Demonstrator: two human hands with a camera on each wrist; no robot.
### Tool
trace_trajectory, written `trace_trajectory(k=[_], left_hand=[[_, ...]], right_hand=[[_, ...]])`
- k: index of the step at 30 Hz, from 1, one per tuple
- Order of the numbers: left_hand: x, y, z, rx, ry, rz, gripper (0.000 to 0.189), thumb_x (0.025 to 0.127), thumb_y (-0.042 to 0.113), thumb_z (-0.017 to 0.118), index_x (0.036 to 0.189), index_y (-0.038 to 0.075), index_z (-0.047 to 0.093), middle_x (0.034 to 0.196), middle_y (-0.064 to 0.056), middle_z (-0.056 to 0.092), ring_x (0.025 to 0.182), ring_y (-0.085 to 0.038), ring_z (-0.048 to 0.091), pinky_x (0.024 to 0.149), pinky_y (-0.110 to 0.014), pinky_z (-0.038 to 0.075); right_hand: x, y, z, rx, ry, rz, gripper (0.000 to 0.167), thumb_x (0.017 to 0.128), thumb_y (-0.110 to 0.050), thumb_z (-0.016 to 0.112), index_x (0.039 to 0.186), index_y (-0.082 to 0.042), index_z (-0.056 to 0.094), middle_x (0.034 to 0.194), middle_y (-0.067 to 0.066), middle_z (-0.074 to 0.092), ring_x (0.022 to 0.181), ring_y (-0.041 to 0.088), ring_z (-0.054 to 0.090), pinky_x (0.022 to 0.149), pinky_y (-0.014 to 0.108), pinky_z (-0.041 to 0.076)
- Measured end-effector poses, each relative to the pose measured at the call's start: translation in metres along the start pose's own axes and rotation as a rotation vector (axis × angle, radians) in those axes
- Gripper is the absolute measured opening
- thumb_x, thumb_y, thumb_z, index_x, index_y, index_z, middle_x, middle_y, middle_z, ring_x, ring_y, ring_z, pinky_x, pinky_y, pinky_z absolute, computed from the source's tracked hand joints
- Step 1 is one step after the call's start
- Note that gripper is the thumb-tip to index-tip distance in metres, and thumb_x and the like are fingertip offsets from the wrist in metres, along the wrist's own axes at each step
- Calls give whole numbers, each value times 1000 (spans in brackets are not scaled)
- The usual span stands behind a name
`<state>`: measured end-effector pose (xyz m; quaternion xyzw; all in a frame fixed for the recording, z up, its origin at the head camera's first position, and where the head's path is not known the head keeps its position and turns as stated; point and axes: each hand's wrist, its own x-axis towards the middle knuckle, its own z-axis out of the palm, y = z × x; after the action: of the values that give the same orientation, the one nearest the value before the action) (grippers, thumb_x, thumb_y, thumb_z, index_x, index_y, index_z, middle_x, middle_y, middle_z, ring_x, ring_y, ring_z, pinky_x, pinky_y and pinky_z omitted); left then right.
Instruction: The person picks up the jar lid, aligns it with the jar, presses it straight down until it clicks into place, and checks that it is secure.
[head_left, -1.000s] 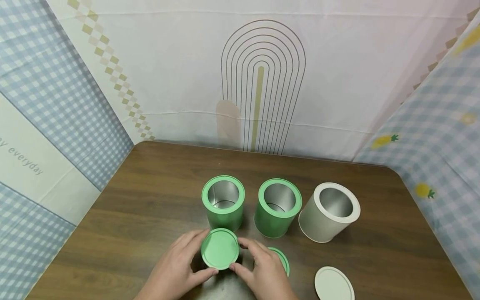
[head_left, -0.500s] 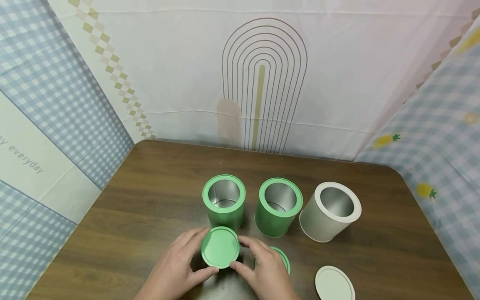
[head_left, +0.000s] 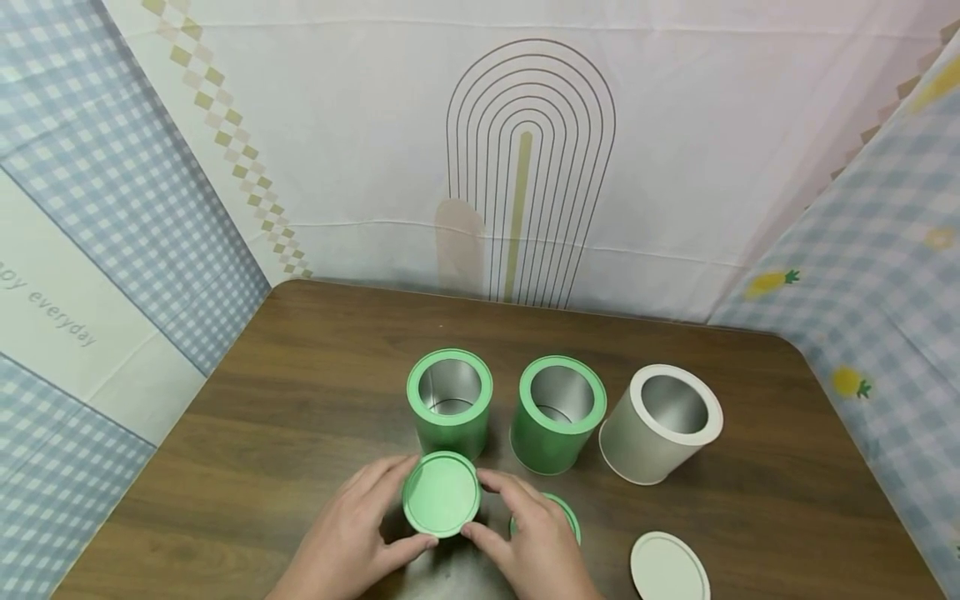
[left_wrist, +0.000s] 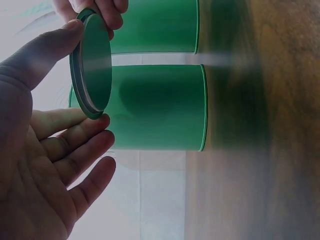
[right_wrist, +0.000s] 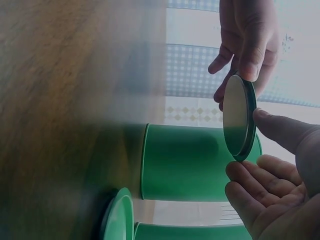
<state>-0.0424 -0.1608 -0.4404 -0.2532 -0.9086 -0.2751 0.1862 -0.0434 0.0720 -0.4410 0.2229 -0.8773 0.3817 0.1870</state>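
Note:
Both hands hold a round green tin lid (head_left: 441, 494) off the table, in front of the left green tin (head_left: 452, 436). My left hand (head_left: 348, 529) grips the lid's left edge between thumb and fingers; my right hand (head_left: 528, 533) pinches the right edge the same way. In the left wrist view the lid (left_wrist: 97, 65) hangs apart from the table, and its underside (right_wrist: 235, 115) looks shiny in the right wrist view. A second green lid (head_left: 567, 518) lies on the table, partly hidden by my right hand. The tin behind the held lid is uncovered, showing its metal inside.
To the right stand a second green tin (head_left: 546, 450) and an off-white tin (head_left: 636, 443), both uncovered. An off-white lid (head_left: 670, 568) lies near the front on the brown wooden table (head_left: 247, 467). Printed cloths (head_left: 360, 125) hang behind and at the sides.
Both hands and the held lid stay almost where they were. Only a slight shift of the whole head view shows.

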Motion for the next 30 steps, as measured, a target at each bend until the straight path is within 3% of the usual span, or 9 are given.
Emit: trace_trajectory(k=[10,18,26,30], left_hand=[[0,1,-2,-9,19,28,83,69,41,91,139,11,58,130,6,61,112,-15,62,89,-41,56],[0,1,-4,-19,57,51,84,70,40,91,140,10,57,131,4,60,114,-17,61,89,-41,56],[1,0,-3,-14,90,79,80,75,48,86,138,8,58,129,3,62,112,-16,62,98,-22,46],[1,0,-3,-22,92,83,79,76,50,84,137,8,58,129,3,62,112,-17,62,100,-19,43]], right_hand=[[2,0,-3,27,32,-107,59,65,-16,95,117,-11,69,120,-5,69,106,12,68,88,15,51],[2,-2,-2,50,65,-165,64,63,-13,95,121,-10,67,124,-1,68,107,17,69,91,17,51],[2,-2,-2,56,80,-175,67,63,-13,95,123,-9,66,125,2,68,108,18,69,92,17,51],[1,-2,-3,80,71,-175,68,63,-12,95,125,-8,65,126,3,68,109,19,69,93,17,50]])
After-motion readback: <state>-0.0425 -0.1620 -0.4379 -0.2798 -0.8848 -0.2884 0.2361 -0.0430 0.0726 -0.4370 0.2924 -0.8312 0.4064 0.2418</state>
